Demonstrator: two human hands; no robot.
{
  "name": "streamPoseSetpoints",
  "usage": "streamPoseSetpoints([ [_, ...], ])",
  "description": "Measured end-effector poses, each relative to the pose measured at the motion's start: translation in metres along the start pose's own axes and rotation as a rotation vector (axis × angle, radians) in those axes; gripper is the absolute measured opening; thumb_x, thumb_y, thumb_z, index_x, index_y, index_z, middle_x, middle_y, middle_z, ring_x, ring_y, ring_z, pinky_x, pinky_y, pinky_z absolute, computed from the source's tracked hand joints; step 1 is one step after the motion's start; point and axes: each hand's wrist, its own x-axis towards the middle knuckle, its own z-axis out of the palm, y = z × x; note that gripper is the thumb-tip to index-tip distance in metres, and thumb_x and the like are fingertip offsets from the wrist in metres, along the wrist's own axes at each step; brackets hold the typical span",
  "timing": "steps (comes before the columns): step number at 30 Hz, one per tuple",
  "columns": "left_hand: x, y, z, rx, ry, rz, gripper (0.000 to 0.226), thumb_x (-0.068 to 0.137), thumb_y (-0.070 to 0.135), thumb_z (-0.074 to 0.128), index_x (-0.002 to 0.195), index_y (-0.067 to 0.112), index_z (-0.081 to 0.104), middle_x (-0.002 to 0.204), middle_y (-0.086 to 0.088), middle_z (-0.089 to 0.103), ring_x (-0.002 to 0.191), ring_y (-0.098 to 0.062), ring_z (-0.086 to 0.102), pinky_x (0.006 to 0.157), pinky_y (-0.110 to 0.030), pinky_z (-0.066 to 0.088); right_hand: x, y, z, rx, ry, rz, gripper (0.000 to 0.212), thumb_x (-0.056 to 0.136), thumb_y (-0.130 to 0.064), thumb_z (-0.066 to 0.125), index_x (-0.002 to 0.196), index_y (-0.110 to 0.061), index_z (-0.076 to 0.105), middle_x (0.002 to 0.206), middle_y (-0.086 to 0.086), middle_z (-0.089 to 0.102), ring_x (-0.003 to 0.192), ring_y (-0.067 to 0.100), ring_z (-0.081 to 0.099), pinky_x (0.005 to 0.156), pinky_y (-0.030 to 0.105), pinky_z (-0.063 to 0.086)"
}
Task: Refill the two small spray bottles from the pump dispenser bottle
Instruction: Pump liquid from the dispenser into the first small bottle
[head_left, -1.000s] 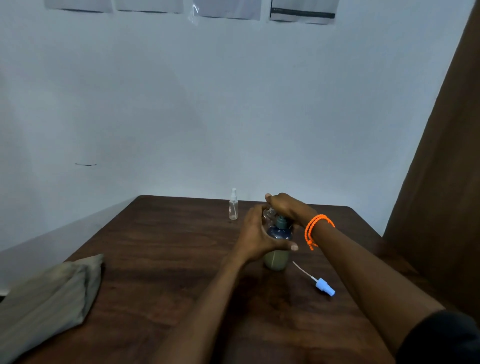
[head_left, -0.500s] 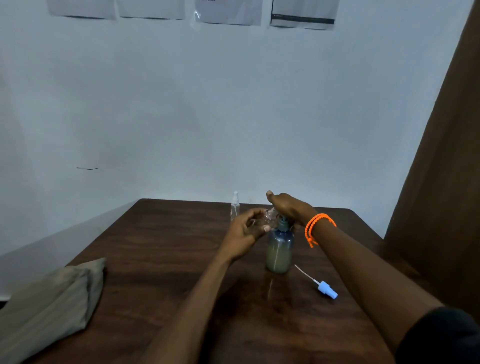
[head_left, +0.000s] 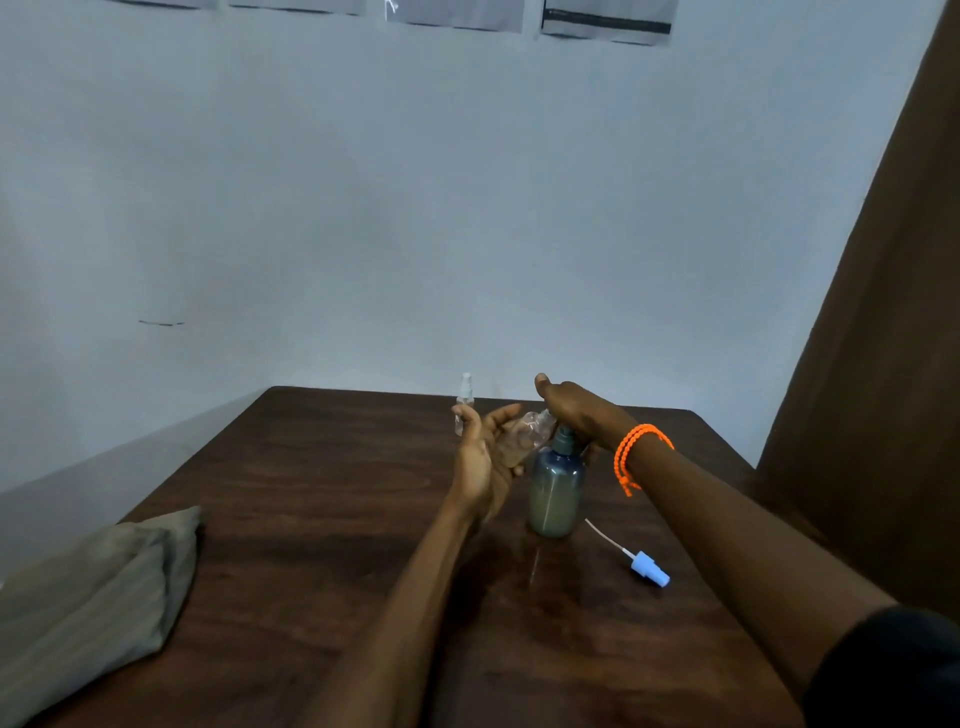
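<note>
The pump dispenser bottle (head_left: 556, 493) stands upright on the wooden table (head_left: 322, 519), its long axis vertical, roughly a third full of a cloudy yellowish liquid. The right hand (head_left: 576, 413) lies over the pump head with its fingers bent down across it, apparently pressing; the spout itself is hidden beneath the hand. The left hand (head_left: 485, 457) cradles a small clear spray bottle (head_left: 527, 436), fingers loosely curled round its body. This bottle is tilted, base low toward the palm and open neck raised to the right, meeting the pump just under the right hand. A little liquid appears to sit in its lower end.

Handling judgement: the small bottle is light, thin-walled plastic, likely to flex if squeezed and to turn slippery if liquid runs down it (the narrow neck leaves little margin for aim). It is best held round the mid-body, clear of the mouth. The dispenser is the heavier item and steady on its broad base; the pump head is the proper place to bear on it.

The removed blue sprayer cap (head_left: 649, 568) lies flat on the table to the right of the dispenser, its dip tube trailing back toward the dispenser base. The second spray bottle (head_left: 464, 402) stands capped and upright near the far table edge, just behind the left hand.
</note>
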Motion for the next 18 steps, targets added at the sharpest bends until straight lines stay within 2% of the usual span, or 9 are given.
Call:
streamPoseSetpoints([
  [3, -0.001, -0.001, 0.001, -0.033, 0.031, 0.004, 0.099, 0.082, 0.082, 0.017, 0.133, 0.005, 0.054, 0.119, -0.013, 0.068, 0.088, -0.02, 0.069, 0.054, -0.029, 0.034, -0.001, -0.005, 0.002, -0.011, 0.011, -0.017, 0.063, 0.103, -0.057, 0.021, 0.115, -0.006, 0.057, 0.118, 0.02, 0.066, 0.091, 0.035, 0.063, 0.068, 0.034, 0.049],
  [5, -0.002, 0.0, 0.002, -0.047, 0.051, 0.01, 0.097, 0.081, 0.081, 0.018, 0.131, 0.006, 0.055, 0.111, -0.008, 0.07, 0.085, -0.017, 0.072, 0.054, -0.028, 0.034, 0.001, -0.003, 0.004, -0.003, -0.012, 0.018, 0.063, 0.104, -0.055, 0.024, 0.122, -0.005, 0.056, 0.121, 0.02, 0.066, 0.09, 0.034, 0.06, 0.062, 0.033, 0.044],
  [8, -0.004, 0.002, 0.009, -0.063, 0.078, 0.012, 0.097, 0.08, 0.081, 0.019, 0.129, 0.007, 0.056, 0.107, -0.007, 0.069, 0.081, -0.017, 0.07, 0.053, -0.028, 0.033, -0.006, -0.005, 0.001, 0.006, -0.036, 0.053, 0.065, 0.1, -0.062, 0.024, 0.122, -0.008, 0.053, 0.112, 0.021, 0.067, 0.092, 0.041, 0.065, 0.073, 0.048, 0.054],
  [10, -0.003, 0.001, 0.014, -0.081, 0.102, 0.019, 0.096, 0.08, 0.082, 0.02, 0.129, 0.006, 0.056, 0.106, -0.007, 0.069, 0.08, -0.017, 0.07, 0.053, -0.029, 0.032, -0.004, -0.007, -0.003, 0.011, -0.056, 0.055, 0.071, 0.096, -0.067, 0.023, 0.12, -0.008, 0.053, 0.112, 0.021, 0.068, 0.096, 0.044, 0.067, 0.078, 0.056, 0.054],
  [12, -0.004, 0.001, 0.015, -0.085, 0.124, 0.026, 0.094, 0.083, 0.081, 0.02, 0.127, 0.006, 0.056, 0.103, -0.006, 0.071, 0.077, -0.016, 0.071, 0.055, -0.03, 0.03, 0.001, -0.005, -0.002, 0.057, -0.067, 0.043, 0.071, 0.096, -0.069, 0.024, 0.122, -0.008, 0.052, 0.114, 0.02, 0.067, 0.097, 0.043, 0.067, 0.079, 0.054, 0.055],
  [15, -0.006, -0.002, 0.013, -0.065, 0.156, 0.024, 0.091, 0.092, 0.078, 0.015, 0.128, 0.006, 0.057, 0.1, -0.004, 0.072, 0.078, -0.016, 0.068, 0.054, -0.028, 0.031, 0.006, 0.001, 0.003, 0.077, -0.038, 0.03, 0.067, 0.101, -0.062, 0.027, 0.128, -0.006, 0.052, 0.119, 0.018, 0.065, 0.099, 0.039, 0.065, 0.074, 0.039, 0.053],
  [16, -0.007, -0.002, 0.013, -0.066, 0.162, 0.021, 0.089, 0.095, 0.076, 0.013, 0.128, 0.006, 0.057, 0.1, -0.004, 0.072, 0.078, -0.017, 0.067, 0.053, -0.028, 0.032, 0.006, 0.001, 0.003, 0.068, -0.025, 0.024, 0.066, 0.102, -0.06, 0.026, 0.129, -0.006, 0.052, 0.119, 0.018, 0.065, 0.101, 0.039, 0.065, 0.075, 0.039, 0.052],
  [18, -0.008, -0.003, 0.014, -0.074, 0.168, 0.012, 0.087, 0.098, 0.074, 0.011, 0.127, 0.006, 0.057, 0.097, -0.004, 0.071, 0.075, -0.016, 0.067, 0.052, -0.027, 0.032, 0.005, 0.0, 0.001, 0.059, -0.011, 0.024, 0.068, 0.1, -0.061, 0.026, 0.127, -0.006, 0.054, 0.114, 0.018, 0.065, 0.1, 0.04, 0.066, 0.087, 0.046, 0.054],
])
